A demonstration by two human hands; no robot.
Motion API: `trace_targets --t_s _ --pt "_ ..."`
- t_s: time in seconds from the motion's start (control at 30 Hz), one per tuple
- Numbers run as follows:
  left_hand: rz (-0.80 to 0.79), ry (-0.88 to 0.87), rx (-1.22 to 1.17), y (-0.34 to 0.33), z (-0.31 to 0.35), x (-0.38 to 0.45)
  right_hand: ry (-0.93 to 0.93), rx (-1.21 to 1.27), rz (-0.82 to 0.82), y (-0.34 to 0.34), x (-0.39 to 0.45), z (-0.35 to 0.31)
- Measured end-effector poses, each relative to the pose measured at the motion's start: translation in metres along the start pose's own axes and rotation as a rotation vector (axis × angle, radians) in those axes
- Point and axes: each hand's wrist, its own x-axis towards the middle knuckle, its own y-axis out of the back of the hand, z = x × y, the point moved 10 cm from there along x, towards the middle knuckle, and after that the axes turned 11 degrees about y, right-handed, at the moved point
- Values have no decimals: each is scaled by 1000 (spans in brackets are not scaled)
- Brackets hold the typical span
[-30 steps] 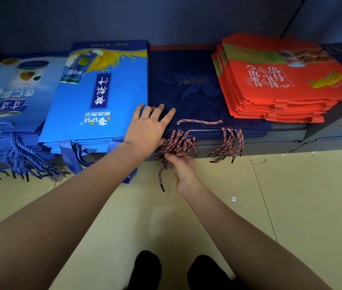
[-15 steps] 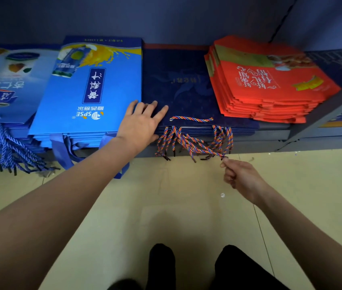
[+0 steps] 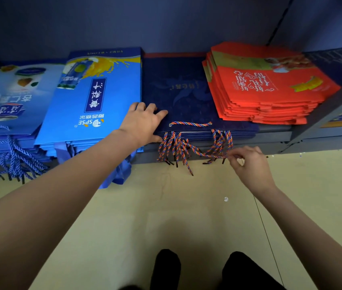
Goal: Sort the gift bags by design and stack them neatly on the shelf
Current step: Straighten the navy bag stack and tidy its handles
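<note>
Tidying step: left hand (image 3: 143, 122) lies flat, fingers straight, on the dark navy paper gift-bag stack (image 3: 186, 97) at shelf 12 o'clock; right hand (image 3: 247, 164) fingers pinch a multicoloured twisted cord handle (image 3: 197, 151). Next: tuck cords in.

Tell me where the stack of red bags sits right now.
In the head view, the red bags lie stacked right of centre on the shelf, overlapping the right part of the navy bags, up and behind the right hand.
</note>
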Motion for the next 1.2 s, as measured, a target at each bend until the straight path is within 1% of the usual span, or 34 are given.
trace_targets --t_s 0.03,0.1,0.13,0.17,0.2,0.27,0.33,0.43,0.5,0.57,0.6,0.63,0.7,0.73,0.77,0.8,0.83,0.87,0.93,0.97,1.0,1.07,1.1,1.13,1.2 --pt "-6 -4 -7 0 0 0 16 -18 -13 1 2 -4" --pt "-3 -7 -16 -1 0 0 44 -94 -135 -11 5 -14" --pt "-1 -5 -23 -1 -1 0 50 -87 -172 -17 7 -18" --pt "-2 -1 -31 -2 -1 0 37 -19 -166 -23 8 -24" --pt "-5 2 -38 -3 -1 -1 1 99 -132 -27 10 -31" --pt "-12 8 -53 -4 -1 -2 -150 366 -62 -45 10 -42" --pt "-14 17 -46 -4 0 -3 -333 560 6 -70 8 -48" --pt "-12 17 7 -5 0 -5 -568 661 102 -98 7 -44" --pt "-18 -6 56 -7 2 -6 -661 726 127 -112 7 -43" --pt "-7 -44 122 -7 3 -7 -636 785 116 -119 10 -54" --pt "5 -67 148 -7 4 -8 -590 792 105 -121 11 -59" --pt "19 -91 164 -6 5 -8 -517 747 72 -122 12 -62" --pt "37 -137 178 -4 5 -8 -307 484 -18 -109 8 -70" --pt "43 -151 177 -2 5 -8 -182 333 -10 -97 7 -74" --pt "49 -161 168 -1 5 -8 -58 203 60 -83 4 -76" --pt "47 -166 145 0 4 -8 13 104 113 -74 0 -74" --pt "40 -158 103 2 3 -8 39 34 106 -71 -2 -69" --pt "30 -137 45 4 2 -8 22 13 24 -76 -2 -63" --pt "-10 -82 -57 9 2 -5 -81 26 -167 -90 -3 -43" --pt "-42 -55 -87 9 4 -4 -148 69 -195 -91 -4 -33" --pt "-80 -27 -126 8 5 -2 -208 137 -162 -85 -4 -26" --pt "-154 35 -265 5 9 -3 -317 258 -43 -69 -5 -17" --pt "-172 63 -322 2 13 -6 -356 308 -17 -69 -5 -14" --pt "-169 90 -344 -1 18 -9 -385 369 -14 -73 -5 -14" --pt "-117 155 -305 -8 29 -15 -412 547 -16 -87 -2 -24"
